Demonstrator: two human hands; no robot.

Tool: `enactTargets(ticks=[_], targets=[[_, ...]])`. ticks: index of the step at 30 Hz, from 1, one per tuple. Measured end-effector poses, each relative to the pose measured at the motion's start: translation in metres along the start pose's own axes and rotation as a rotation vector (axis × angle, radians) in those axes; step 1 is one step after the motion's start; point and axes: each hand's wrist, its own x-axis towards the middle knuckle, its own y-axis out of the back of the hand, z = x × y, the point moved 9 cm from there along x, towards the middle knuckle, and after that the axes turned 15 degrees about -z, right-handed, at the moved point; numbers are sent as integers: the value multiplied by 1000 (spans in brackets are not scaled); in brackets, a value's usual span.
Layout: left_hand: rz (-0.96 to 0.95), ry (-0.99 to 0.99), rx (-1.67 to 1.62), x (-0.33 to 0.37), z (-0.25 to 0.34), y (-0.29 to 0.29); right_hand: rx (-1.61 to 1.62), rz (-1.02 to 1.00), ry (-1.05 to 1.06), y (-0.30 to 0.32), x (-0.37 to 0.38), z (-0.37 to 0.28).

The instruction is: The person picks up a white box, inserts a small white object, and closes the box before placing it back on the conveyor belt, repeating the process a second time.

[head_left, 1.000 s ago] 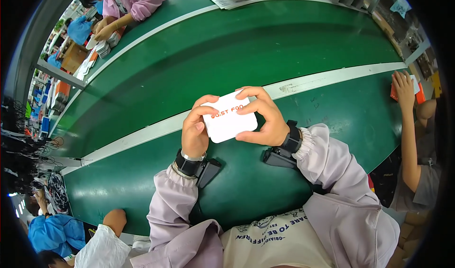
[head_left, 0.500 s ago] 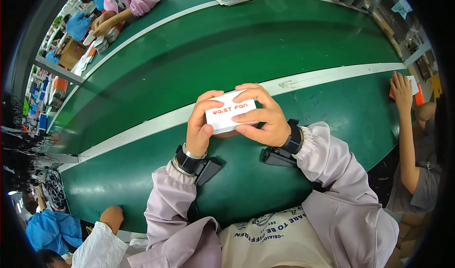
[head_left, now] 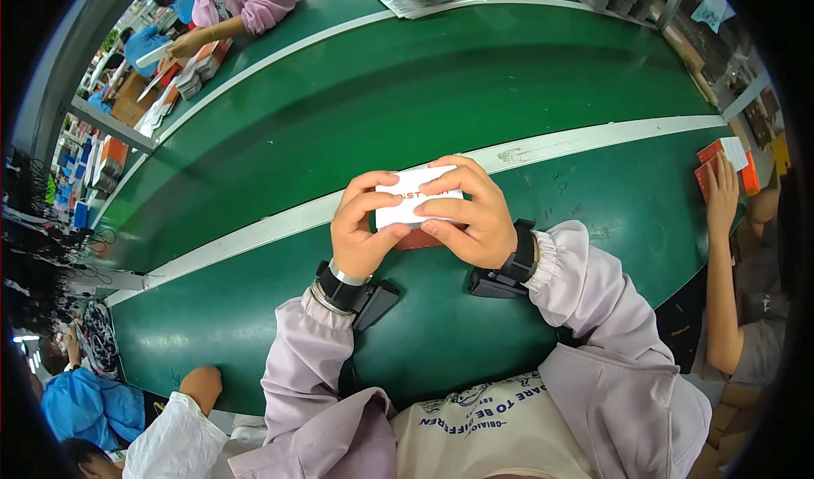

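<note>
A small white box with orange lettering is held between my two hands above the green table. My left hand grips its left end, fingers curled over the top face and thumb at the near edge. My right hand holds the other end the same way, fingers lying across the top face. The thumbs come close together at the near side, where a reddish-orange surface shows just below the white. Part of the lettering is hidden under my fingers. Black straps with dark devices are on both wrists.
A pale strip crosses the green table beyond my hands. At right, a co-worker's hand touches orange and white boxes. Another co-worker works at upper left beside stacked boxes. White flat pieces lie at the far edge.
My fingers have shifted on the box and now cover more of its lettering; my left thumb has moved in along the near edge. The right co-worker's hand has moved lower, uncovering more of the boxes.
</note>
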Motion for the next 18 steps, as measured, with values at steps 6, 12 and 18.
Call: enactTargets(ticks=[6,12,18], targets=[[-66,-102,56,0,5,-7,9,-45,65,-3,-1,-3],[111,0,-117,-1,-4,4,69,-120,92,-4,1,-4],[439,407,-454,-46,-82,81,-310,52,-70,62,-23,33]])
